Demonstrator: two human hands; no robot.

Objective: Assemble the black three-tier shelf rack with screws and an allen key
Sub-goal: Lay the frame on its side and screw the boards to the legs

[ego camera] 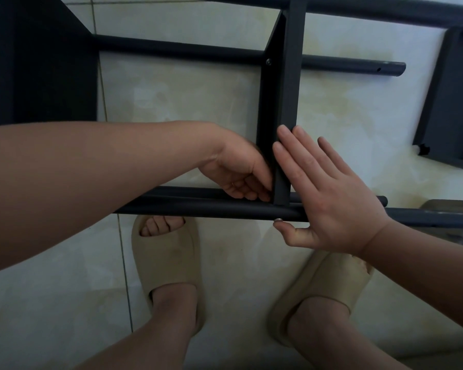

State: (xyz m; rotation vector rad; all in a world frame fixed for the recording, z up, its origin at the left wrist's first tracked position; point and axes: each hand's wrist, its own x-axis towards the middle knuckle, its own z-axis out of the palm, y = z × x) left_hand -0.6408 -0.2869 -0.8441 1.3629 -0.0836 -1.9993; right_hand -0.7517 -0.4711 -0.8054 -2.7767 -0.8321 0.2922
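Shelf panel [284, 108]: stands on edge between the rack's tubes on the floor, lower end at front tube [211, 208].
Right hand [329, 198]: fingers flat against panel, thumb on screw [278, 220].
Left hand [238, 169]: curled at inner corner; cannot tell whether it grips.
Risk: if the panel shifts, the holes misalign and the screw cross-threads or drops.

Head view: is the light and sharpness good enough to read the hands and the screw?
Head view: dim, bluish cast, no hard glare on the floor tiles; wide-angle lens bows the top tube; the left hand, right hand and the screw at the thumb read clearly; dark shelf panel loses detail.
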